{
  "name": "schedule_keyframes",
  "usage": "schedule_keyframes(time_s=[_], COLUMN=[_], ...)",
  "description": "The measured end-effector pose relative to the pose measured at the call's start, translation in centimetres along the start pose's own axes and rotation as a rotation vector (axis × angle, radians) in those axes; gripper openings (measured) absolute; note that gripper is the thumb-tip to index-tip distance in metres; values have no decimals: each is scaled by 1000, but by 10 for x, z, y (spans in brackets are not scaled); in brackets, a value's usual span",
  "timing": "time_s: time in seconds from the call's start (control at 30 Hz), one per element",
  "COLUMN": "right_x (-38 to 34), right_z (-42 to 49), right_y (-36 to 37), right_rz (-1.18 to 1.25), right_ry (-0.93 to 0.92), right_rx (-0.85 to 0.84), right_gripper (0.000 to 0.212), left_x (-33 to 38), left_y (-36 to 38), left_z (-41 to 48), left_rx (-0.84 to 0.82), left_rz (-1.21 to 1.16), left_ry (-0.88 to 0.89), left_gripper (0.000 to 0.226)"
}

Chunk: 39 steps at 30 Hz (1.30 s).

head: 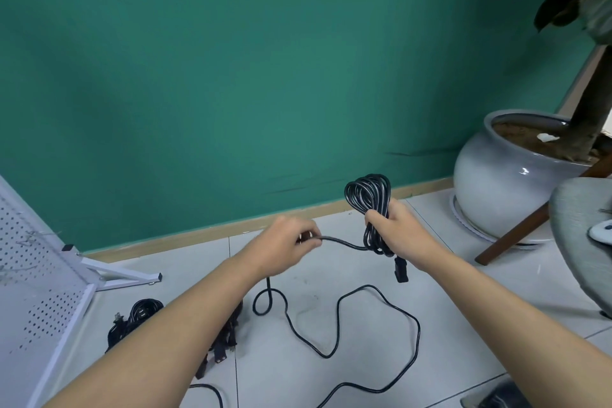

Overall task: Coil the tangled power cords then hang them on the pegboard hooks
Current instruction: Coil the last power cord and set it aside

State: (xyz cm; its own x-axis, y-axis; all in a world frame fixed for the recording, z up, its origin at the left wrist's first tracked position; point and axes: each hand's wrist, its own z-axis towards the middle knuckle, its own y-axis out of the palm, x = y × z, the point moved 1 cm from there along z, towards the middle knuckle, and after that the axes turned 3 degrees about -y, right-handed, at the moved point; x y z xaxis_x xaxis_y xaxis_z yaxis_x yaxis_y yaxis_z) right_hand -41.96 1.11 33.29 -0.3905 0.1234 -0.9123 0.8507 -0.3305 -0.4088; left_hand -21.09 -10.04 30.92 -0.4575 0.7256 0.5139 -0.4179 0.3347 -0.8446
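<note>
My right hand (394, 225) is wrapped around the waist of the black power cord coil (367, 192). The loops stand above my fist and the connector end (400, 270) hangs below it. My left hand (288, 242) pinches the free run of the same cord between thumb and fingers just left of the coil, and from there the slack (337, 318) drops to the tiled floor (447, 291) and snakes in wide bends toward me. More black cords (142, 311) lie heaped on the floor at lower left, beside the white pegboard (39, 275) standing on its frame.
</note>
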Motion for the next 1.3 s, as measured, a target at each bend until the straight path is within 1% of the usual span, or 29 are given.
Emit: schedule_keyframes(time_s=[0.1,0.17,0.23,0.3,0.4,0.47,0.57,0.63,0.77,0.83,0.97,1.13,1.23,1.3], right_x=[-2,-4,-7,-13,-23,-26,-25,-22,-20,-21,-22,-21,-20,-17], right_z=[0,-3,-8,-13,-18,-20,-23,-23,-25,-26,-29,-25,-22,-21], right_y=[1,4,10,15,17,17,21,24,25,26,27,27,26,25], right_rz=[-134,-232,-255,-220,-6,28,-81,-127,-115,-126,-212,-363,-489,-499], right_ry=[-24,-52,-85,-94,-47,-55,-118,-139,-122,-115,-76,-57,-95,-117], right_rx=[-39,-114,-229,-314,-350,-401,-494,-501,-491,-500,-514,-352,-377,-381], right_gripper=[19,17,14,16,20,18,16,16,7,6,3,14,19,20], left_x=[10,20,26,29,31,33,34,33,28,25,16,13,15,14], left_y=[-16,-20,-21,-22,-26,-27,-26,-26,-22,-20,-15,-16,-18,-20], left_z=[4,6,7,9,10,10,8,6,4,5,5,11,10,7], left_rx=[228,300,336,364,399,374,283,187,80,47,34,43,25,42], left_rz=[31,17,-30,-76,-170,-213,-239,-252,-218,-191,-108,-127,-136,-198], left_ry=[187,252,261,241,143,90,80,73,81,73,63,49,31,-15], left_gripper=[10,10,10,16,26,32,41,46,41,39,34,24,21,25])
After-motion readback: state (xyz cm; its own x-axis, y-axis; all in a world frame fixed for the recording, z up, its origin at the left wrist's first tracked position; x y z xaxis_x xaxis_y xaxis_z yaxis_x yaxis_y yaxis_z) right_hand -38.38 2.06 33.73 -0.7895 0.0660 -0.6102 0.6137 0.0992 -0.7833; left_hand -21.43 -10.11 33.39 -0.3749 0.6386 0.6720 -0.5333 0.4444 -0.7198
